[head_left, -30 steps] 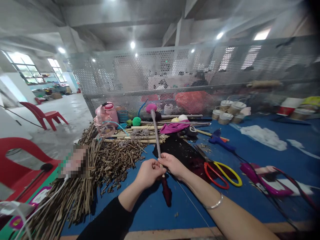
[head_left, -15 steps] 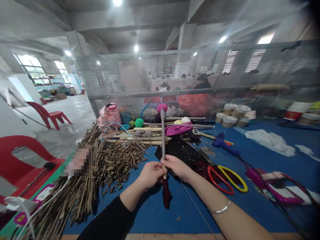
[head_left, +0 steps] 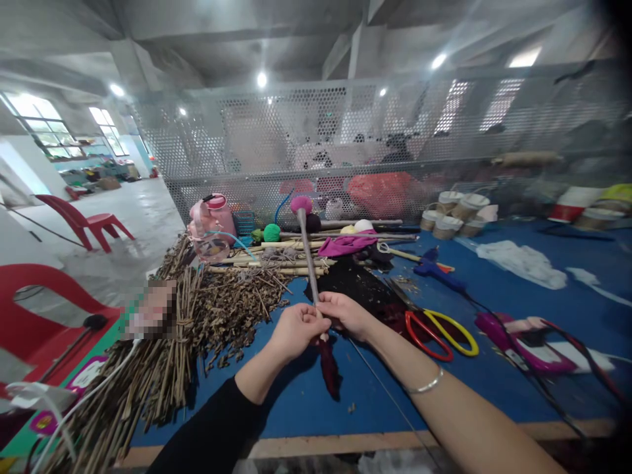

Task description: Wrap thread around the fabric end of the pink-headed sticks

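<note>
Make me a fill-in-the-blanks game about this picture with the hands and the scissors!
1. The left hand and right hand are both holding one stick, and the round knob at its far end is ____.
2. The silver bracelet is on the ____ arm.
3. The scissors have one yellow handle and one ____ handle.
4. The top of the table is ____.

Missing words: pink; right; red; blue.

Held in left hand (head_left: 295, 331) and right hand (head_left: 349, 315), a grey stick (head_left: 308, 253) slants between pink ball (head_left: 301, 204) and dark-red cloth (head_left: 329, 368).
</note>
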A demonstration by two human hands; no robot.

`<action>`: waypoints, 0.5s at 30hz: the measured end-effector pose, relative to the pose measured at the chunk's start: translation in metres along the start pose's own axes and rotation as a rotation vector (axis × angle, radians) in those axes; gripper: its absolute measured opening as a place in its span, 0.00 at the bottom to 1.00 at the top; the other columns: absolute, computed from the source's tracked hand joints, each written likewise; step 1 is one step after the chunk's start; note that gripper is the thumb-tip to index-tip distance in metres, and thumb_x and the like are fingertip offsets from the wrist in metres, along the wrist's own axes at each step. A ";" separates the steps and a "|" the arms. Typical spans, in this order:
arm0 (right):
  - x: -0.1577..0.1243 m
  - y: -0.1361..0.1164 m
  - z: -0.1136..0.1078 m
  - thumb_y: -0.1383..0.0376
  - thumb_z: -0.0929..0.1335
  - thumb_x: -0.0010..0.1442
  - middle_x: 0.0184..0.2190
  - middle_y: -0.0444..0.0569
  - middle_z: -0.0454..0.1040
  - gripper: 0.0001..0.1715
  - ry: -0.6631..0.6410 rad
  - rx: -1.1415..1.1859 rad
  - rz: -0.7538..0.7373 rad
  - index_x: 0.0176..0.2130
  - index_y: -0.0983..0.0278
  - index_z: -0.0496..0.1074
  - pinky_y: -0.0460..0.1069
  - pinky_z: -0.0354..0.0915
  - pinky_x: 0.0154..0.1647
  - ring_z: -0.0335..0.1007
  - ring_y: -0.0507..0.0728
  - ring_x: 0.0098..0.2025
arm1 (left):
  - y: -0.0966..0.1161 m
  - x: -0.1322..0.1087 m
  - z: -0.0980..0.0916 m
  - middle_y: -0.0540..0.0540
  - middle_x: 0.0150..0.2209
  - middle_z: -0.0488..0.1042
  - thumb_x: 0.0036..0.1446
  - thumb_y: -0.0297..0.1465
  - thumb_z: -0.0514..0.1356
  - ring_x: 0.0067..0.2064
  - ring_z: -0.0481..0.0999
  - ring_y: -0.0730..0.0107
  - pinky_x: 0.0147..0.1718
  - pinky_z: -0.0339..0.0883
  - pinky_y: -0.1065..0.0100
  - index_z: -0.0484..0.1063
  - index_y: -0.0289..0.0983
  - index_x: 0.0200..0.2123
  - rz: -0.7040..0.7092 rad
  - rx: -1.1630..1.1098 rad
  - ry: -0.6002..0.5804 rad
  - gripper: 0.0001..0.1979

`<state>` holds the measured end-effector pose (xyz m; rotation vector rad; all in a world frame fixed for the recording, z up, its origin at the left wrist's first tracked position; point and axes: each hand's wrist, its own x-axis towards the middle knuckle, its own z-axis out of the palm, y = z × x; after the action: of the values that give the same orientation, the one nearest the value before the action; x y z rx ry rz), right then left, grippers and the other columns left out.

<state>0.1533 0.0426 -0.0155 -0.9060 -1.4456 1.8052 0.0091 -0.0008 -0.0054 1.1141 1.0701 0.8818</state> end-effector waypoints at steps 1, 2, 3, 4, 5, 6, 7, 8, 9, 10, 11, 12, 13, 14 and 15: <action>-0.002 -0.002 -0.003 0.54 0.70 0.48 0.14 0.36 0.62 0.19 -0.038 0.002 0.019 0.31 0.66 0.64 0.42 0.37 0.12 0.43 0.42 0.11 | 0.003 -0.002 -0.001 0.46 0.23 0.73 0.40 0.38 0.67 0.23 0.71 0.75 0.23 0.61 0.75 0.67 0.33 0.28 -0.012 -0.029 -0.066 0.17; -0.004 -0.004 -0.007 0.55 0.70 0.48 0.15 0.36 0.63 0.19 -0.070 0.009 0.031 0.32 0.66 0.64 0.42 0.37 0.12 0.43 0.42 0.12 | 0.006 -0.004 -0.001 0.44 0.27 0.75 0.41 0.39 0.66 0.25 0.73 0.75 0.24 0.62 0.75 0.68 0.32 0.30 -0.028 -0.057 -0.129 0.17; -0.005 -0.006 -0.009 0.56 0.71 0.47 0.16 0.37 0.64 0.19 -0.092 0.017 0.038 0.33 0.66 0.65 0.42 0.37 0.12 0.44 0.42 0.12 | 0.008 -0.006 -0.002 0.42 0.31 0.75 0.41 0.39 0.66 0.27 0.74 0.74 0.25 0.63 0.75 0.70 0.32 0.31 -0.047 -0.083 -0.185 0.18; -0.006 -0.007 -0.011 0.56 0.71 0.47 0.18 0.38 0.65 0.19 -0.096 0.024 0.037 0.32 0.66 0.65 0.42 0.37 0.12 0.45 0.42 0.12 | 0.010 -0.007 -0.002 0.41 0.34 0.75 0.42 0.39 0.66 0.29 0.75 0.73 0.25 0.62 0.75 0.70 0.31 0.33 -0.067 -0.105 -0.226 0.18; -0.007 -0.008 -0.012 0.56 0.72 0.46 0.18 0.39 0.66 0.19 -0.083 0.025 0.033 0.31 0.66 0.64 0.42 0.37 0.12 0.46 0.42 0.13 | 0.011 -0.007 -0.003 0.39 0.36 0.75 0.42 0.39 0.66 0.30 0.75 0.73 0.24 0.62 0.76 0.70 0.31 0.33 -0.087 -0.122 -0.247 0.19; -0.006 -0.007 -0.011 0.56 0.72 0.45 0.18 0.39 0.66 0.19 -0.056 0.022 0.028 0.30 0.66 0.64 0.42 0.37 0.13 0.47 0.42 0.13 | 0.011 -0.007 -0.004 0.39 0.36 0.75 0.42 0.39 0.65 0.30 0.75 0.73 0.23 0.61 0.76 0.70 0.31 0.34 -0.100 -0.124 -0.249 0.19; -0.006 -0.007 -0.010 0.56 0.72 0.45 0.18 0.40 0.67 0.20 -0.019 0.016 0.024 0.29 0.66 0.63 0.43 0.36 0.13 0.47 0.42 0.13 | 0.009 -0.005 -0.004 0.40 0.34 0.75 0.42 0.40 0.65 0.28 0.74 0.73 0.21 0.59 0.77 0.69 0.31 0.34 -0.100 -0.102 -0.227 0.19; -0.004 -0.005 -0.008 0.56 0.72 0.44 0.18 0.40 0.67 0.20 0.019 0.006 0.021 0.28 0.66 0.63 0.43 0.36 0.13 0.46 0.42 0.13 | 0.007 -0.004 -0.005 0.41 0.30 0.75 0.42 0.40 0.65 0.25 0.73 0.74 0.19 0.57 0.77 0.69 0.31 0.33 -0.083 -0.055 -0.179 0.19; -0.003 -0.004 -0.007 0.56 0.72 0.44 0.17 0.39 0.66 0.20 0.056 -0.006 0.021 0.28 0.66 0.63 0.43 0.35 0.12 0.45 0.42 0.12 | 0.004 -0.001 -0.006 0.44 0.25 0.74 0.41 0.40 0.66 0.22 0.71 0.76 0.18 0.54 0.77 0.68 0.32 0.31 -0.054 0.012 -0.112 0.19; -0.001 -0.002 -0.006 0.56 0.72 0.44 0.16 0.39 0.65 0.20 0.089 -0.021 0.022 0.28 0.66 0.63 0.43 0.34 0.12 0.44 0.42 0.12 | 0.001 0.001 -0.007 0.47 0.21 0.72 0.40 0.39 0.66 0.19 0.68 0.77 0.16 0.52 0.77 0.68 0.32 0.29 -0.018 0.085 -0.038 0.18; 0.000 -0.001 -0.005 0.55 0.72 0.43 0.14 0.37 0.62 0.20 0.111 -0.037 0.025 0.27 0.66 0.63 0.44 0.33 0.12 0.42 0.42 0.12 | -0.001 0.002 -0.008 0.50 0.18 0.70 0.40 0.38 0.67 0.17 0.65 0.79 0.15 0.51 0.77 0.67 0.32 0.27 0.013 0.140 0.021 0.17; 0.001 0.000 -0.006 0.55 0.72 0.44 0.12 0.35 0.59 0.20 0.121 -0.045 0.028 0.27 0.66 0.63 0.44 0.33 0.12 0.40 0.42 0.11 | -0.003 0.004 -0.009 0.51 0.16 0.68 0.40 0.38 0.67 0.16 0.63 0.80 0.15 0.51 0.77 0.66 0.33 0.25 0.027 0.159 0.053 0.16; 0.002 0.000 -0.007 0.55 0.72 0.44 0.11 0.33 0.55 0.20 0.118 -0.041 0.033 0.27 0.66 0.63 0.44 0.33 0.12 0.38 0.43 0.11 | -0.004 0.005 -0.008 0.51 0.16 0.68 0.41 0.38 0.67 0.16 0.64 0.80 0.15 0.52 0.77 0.66 0.33 0.24 0.015 0.134 0.056 0.16; 0.002 0.000 -0.009 0.55 0.71 0.45 0.10 0.32 0.52 0.20 0.103 -0.021 0.043 0.28 0.65 0.63 0.43 0.32 0.12 0.37 0.43 0.11 | -0.004 0.005 -0.007 0.50 0.18 0.70 0.42 0.38 0.66 0.17 0.65 0.79 0.16 0.54 0.77 0.66 0.33 0.24 -0.018 0.067 0.035 0.15; 0.001 -0.001 -0.012 0.55 0.71 0.46 0.11 0.32 0.51 0.20 0.073 0.013 0.056 0.30 0.65 0.63 0.43 0.32 0.12 0.36 0.43 0.12 | -0.003 0.004 -0.005 0.48 0.20 0.71 0.44 0.37 0.65 0.18 0.67 0.79 0.17 0.57 0.76 0.66 0.32 0.25 -0.066 -0.030 -0.001 0.15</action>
<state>0.1624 0.0498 -0.0161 -1.0042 -1.3739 1.8004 0.0055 0.0040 -0.0098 1.0481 1.0834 0.8423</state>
